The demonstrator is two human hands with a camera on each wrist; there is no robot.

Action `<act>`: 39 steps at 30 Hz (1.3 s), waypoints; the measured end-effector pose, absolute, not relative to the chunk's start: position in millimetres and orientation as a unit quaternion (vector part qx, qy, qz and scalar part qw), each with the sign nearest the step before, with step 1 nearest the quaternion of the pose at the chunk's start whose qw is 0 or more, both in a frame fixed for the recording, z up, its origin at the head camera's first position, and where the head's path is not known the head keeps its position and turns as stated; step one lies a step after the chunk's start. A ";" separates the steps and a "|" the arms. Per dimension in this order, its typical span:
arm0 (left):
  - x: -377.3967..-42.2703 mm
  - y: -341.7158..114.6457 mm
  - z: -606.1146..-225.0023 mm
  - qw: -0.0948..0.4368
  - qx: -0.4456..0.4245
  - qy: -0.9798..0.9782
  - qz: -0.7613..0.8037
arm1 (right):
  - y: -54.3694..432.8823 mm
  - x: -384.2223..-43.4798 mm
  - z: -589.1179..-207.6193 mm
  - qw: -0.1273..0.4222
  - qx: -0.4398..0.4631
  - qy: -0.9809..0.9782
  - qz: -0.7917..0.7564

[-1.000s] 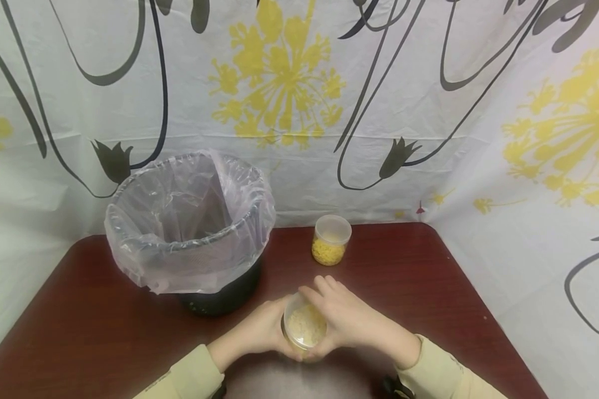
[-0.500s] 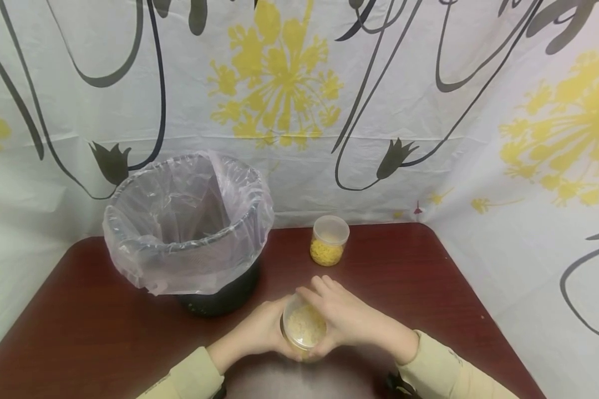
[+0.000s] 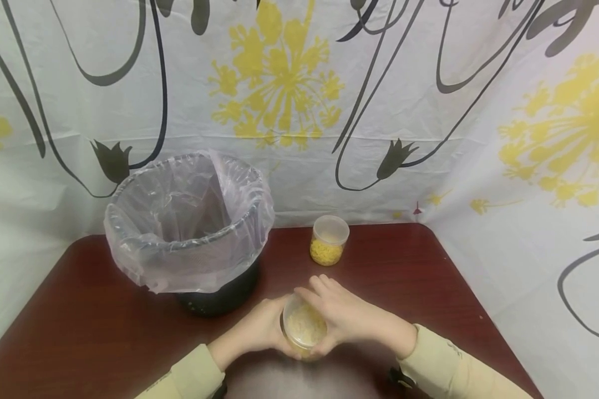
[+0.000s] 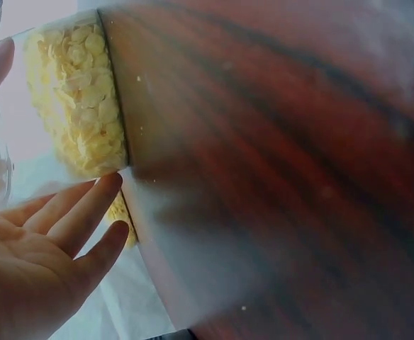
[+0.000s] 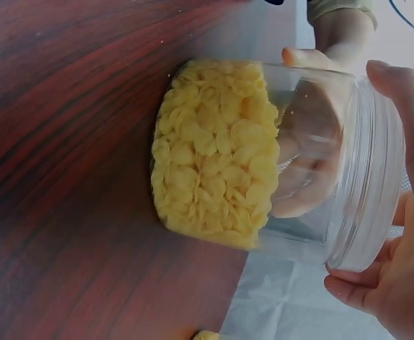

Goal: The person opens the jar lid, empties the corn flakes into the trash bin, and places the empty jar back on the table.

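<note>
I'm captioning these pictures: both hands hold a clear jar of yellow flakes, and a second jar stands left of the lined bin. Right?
Nearly: the second jar stands right of the lined bin, as the head view shows. The held jar is as you say.

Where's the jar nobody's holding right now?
In the head view, the second jar stands near the far edge of the table, right of the lined bin and beyond the held jar.

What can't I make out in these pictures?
Head: inside bottom of the bin, covered by its liner.
Head: marking on the right sleeve, too small to read.
Left wrist: much of the far jar, behind the fingers of the left hand.
Right wrist: most of that jar, cut off by the bottom edge.
</note>
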State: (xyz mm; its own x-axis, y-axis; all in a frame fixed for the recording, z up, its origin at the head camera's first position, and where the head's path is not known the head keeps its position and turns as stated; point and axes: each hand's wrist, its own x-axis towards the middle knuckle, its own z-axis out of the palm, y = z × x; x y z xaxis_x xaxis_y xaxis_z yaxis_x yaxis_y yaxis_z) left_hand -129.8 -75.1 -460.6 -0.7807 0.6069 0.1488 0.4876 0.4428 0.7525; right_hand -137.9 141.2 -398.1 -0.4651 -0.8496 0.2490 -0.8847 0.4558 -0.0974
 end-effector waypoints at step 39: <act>-137.2 -79.7 -459.7 0.099 0.357 0.837 0.403 | 135.3 -129.4 -361.8 0.022 0.512 -0.858 -0.021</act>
